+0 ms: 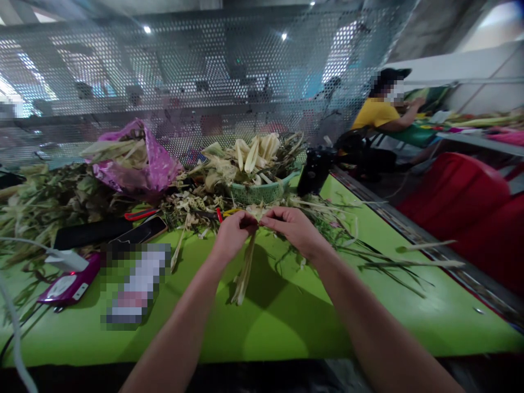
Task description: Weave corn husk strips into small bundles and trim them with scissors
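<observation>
Over the green table [286,333] both hands meet in a pinch. My left hand [234,233] is closed on a bundle of pale dried husk strips [244,273], whose loose ends hang down below the fingers. The fingertips of my right hand [291,226] press together at the bundle's top, touching my left fingers; the exact spot they grip is too small to make out. Just behind the hands lie pale husk scraps, a red handle tip [219,215] and a yellow one [231,212]. Farther back a green basket [260,192] is heaped with dried husks [256,153].
At left lie a phone [141,232], a pixelated lit screen [139,284], a purple power strip [69,286] with cables, and a pink bag [159,164] of husks. Loose stalks [393,262] and a black cylinder [314,169] are at right. Beyond, a person in yellow [380,112] sits near red chairs [454,191].
</observation>
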A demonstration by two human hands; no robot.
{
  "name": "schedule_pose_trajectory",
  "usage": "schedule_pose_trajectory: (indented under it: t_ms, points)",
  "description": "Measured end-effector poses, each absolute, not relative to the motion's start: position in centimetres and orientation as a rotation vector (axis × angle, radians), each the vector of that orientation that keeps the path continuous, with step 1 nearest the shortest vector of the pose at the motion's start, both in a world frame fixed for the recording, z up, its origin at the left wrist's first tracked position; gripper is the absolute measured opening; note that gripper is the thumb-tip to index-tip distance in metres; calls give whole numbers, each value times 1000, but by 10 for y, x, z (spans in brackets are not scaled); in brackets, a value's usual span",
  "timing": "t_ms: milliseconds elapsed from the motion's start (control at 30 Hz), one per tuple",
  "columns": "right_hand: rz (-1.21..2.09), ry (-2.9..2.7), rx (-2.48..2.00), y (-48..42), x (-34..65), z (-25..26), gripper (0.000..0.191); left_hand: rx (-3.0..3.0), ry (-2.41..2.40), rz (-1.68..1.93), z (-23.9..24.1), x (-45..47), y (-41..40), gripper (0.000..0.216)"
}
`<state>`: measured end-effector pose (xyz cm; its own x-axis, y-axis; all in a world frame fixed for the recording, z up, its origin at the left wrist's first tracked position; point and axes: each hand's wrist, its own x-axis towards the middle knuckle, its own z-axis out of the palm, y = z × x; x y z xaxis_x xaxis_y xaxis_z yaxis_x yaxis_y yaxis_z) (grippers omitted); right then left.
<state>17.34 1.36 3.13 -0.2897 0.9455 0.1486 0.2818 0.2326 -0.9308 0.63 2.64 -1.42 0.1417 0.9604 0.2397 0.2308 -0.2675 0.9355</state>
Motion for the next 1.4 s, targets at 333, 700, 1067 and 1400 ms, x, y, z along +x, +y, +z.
schedule_pose_trajectory:
  t_ms: [333,700,1067,1400]
  points:
    - [825,-1846,-902,11,174,37,34,1497,1030,1200,-5,9,22,13]
    - [548,-1932,-1103,20,177,26,9,1479,1004,1215,-1,9,21,10]
    - [519,-1959,-1133,21,175,24,6,1436,1072,1221,-4,8,23,11]
    - [414,-2047,-1154,20,172,25,7,1486,1045,1233,-3,8,21,9]
